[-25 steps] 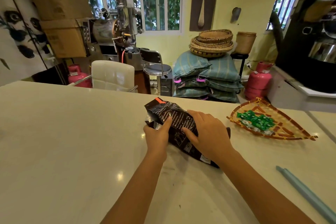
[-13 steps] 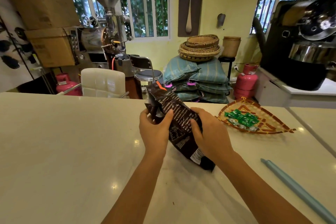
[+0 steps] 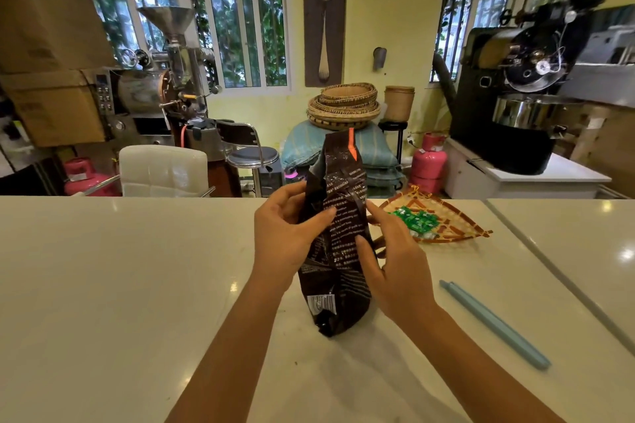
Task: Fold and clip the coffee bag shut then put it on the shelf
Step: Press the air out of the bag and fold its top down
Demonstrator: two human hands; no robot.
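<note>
A dark brown coffee bag (image 3: pixel 338 251) with white print and an orange tab at its top stands upright on the white counter (image 3: pixel 120 285). Its upper part is crumpled and unfolded. My left hand (image 3: pixel 287 237) grips the bag's left side, thumb across the front. My right hand (image 3: pixel 395 257) holds the right side, fingers pressed on the front and behind. A long light-blue bag clip (image 3: pixel 494 323) lies on the counter to the right of the bag, apart from both hands. No shelf can be made out.
A woven triangular tray (image 3: pixel 457 223) with green sweets lies behind my right hand. Beyond the counter's far edge stand a white chair (image 3: pixel 163 170), a stool, coffee roasters, stacked sacks with baskets and pink gas cylinders. A seam splits the counter at right.
The bag has been raised from lying tilted on the counter to standing upright. Both hands shifted from on top of it to its sides.
</note>
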